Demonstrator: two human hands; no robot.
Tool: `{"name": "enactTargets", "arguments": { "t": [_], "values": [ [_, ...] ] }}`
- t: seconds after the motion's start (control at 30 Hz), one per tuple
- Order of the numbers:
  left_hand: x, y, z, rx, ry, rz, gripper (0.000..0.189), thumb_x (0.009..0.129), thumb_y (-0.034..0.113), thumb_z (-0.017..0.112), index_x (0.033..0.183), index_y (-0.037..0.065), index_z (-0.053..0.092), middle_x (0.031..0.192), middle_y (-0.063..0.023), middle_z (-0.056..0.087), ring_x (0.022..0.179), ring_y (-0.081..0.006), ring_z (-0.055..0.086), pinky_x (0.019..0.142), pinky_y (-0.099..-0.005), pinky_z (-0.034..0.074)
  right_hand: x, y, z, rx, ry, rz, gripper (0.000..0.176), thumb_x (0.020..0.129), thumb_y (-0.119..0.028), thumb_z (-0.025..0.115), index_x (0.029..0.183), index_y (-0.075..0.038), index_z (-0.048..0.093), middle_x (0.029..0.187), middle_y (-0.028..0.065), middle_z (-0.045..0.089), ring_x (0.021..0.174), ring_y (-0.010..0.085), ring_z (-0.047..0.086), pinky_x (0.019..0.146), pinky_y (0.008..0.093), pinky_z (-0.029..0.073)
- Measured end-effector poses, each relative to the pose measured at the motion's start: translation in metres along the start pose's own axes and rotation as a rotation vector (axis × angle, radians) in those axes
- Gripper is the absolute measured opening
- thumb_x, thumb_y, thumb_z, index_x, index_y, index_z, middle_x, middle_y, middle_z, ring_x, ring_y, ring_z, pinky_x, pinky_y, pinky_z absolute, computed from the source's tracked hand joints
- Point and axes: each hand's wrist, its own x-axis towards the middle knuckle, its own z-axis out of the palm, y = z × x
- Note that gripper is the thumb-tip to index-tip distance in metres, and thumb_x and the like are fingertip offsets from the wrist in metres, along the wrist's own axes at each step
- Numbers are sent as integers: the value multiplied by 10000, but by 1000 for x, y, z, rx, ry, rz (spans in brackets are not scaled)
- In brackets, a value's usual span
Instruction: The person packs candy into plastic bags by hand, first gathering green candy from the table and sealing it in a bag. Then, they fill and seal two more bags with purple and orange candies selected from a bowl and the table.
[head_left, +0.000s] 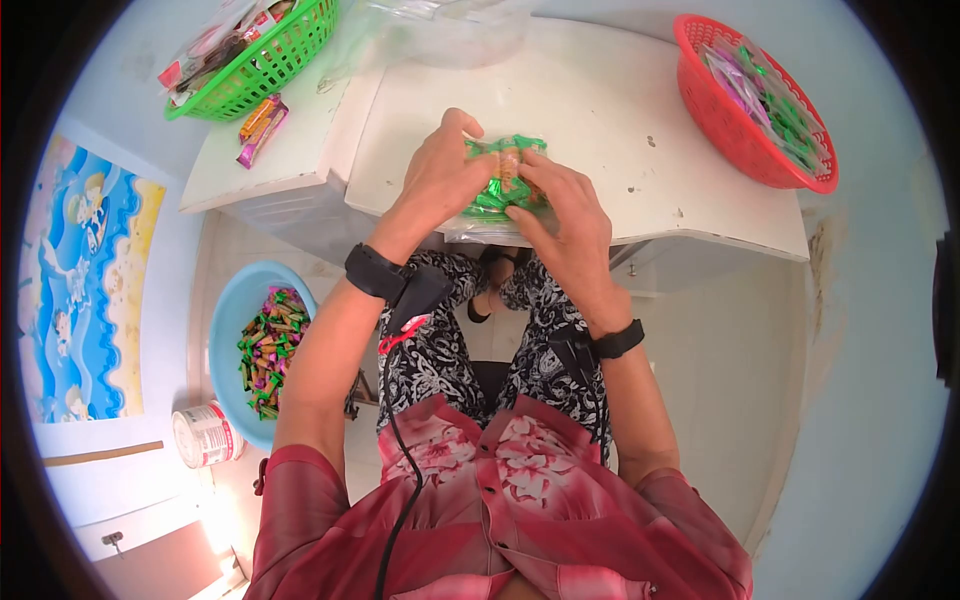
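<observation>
A clear plastic bag of green-wrapped sweets (507, 190) lies on the white table (600, 110) near its front edge. My left hand (442, 172) rests at the bag's left side, its fingers bent and partly over the sweets. On the right side my right hand (570, 215) touches the bag, with the thumb and fingers apart around its edge. The open end or loose film of the bag hangs towards me at the table edge.
A green basket (255, 75) with packets stands at the back left, beside small purple and orange packets (262, 130). A red basket (720, 120) holds filled bags at the right. Below left are a blue basin (228, 330) of wrapped sweets and a white tub (203, 435).
</observation>
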Motion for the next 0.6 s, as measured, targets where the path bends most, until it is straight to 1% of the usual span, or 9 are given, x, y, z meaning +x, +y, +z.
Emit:
{"name": "enactTargets", "arguments": {
  "t": [0.03,0.13,0.23,0.33,0.43,0.53,0.6],
  "values": [
    [1,-4,1,-51,13,-15,457,883,187,699,1259,-10,531,961,-143,664,813,-200,647,733,-347,513,0,0,0,-6,6,-3,460,844,-95,815,1286,-93,684,1401,59,681,1237,311,640,975,411,578],
    [-7,-11,1,-356,74,-28,482,902,121,681,1340,-17,536,1006,-113,666,873,-169,648,752,-326,526,-1,4,-1,-28,8,-33,446,849,-90,806,1278,-89,686,1397,71,679,1229,314,643,969,410,582],
    [-11,-20,6,-458,94,6,487,930,93,678,1391,-15,565,1081,-107,670,908,-148,648,785,-315,538,-1,6,1,-28,19,-19,442,843,-67,795,1271,-81,683,1395,86,675,1227,321,645,965,418,583],
    [-19,-29,7,-343,44,90,449,967,90,685,1398,-4,605,1172,-111,673,986,-138,654,834,-305,541,-1,5,-3,-20,-25,-27,455,893,-98,771,1332,-69,652,1431,107,656,1276,332,636,1001,419,569],
    [-28,-31,6,-323,72,91,460,999,122,695,1434,2,607,1263,-114,658,1117,-145,644,915,-307,548,-4,1,-9,183,-79,111,491,997,-191,691,1458,-63,580,1486,141,620,1378,350,580,1099,421,510],
    [-34,-32,8,-314,167,185,457,1066,181,621,1486,6,574,1401,-159,624,1273,-227,616,1050,-359,516,-2,5,-11,148,-67,65,539,1084,-315,570,1559,-72,497,1570,165,545,1493,353,469,1208,471,397],
    [-32,-36,10,-111,245,366,472,1105,238,543,1510,-4,544,1492,-197,569,1327,-288,594,1122,-389,465,0,2,-9,-69,-191,-44,552,1099,-354,529,1575,-79,483,1606,170,500,1532,350,410,1237,517,338]
  ]
}}
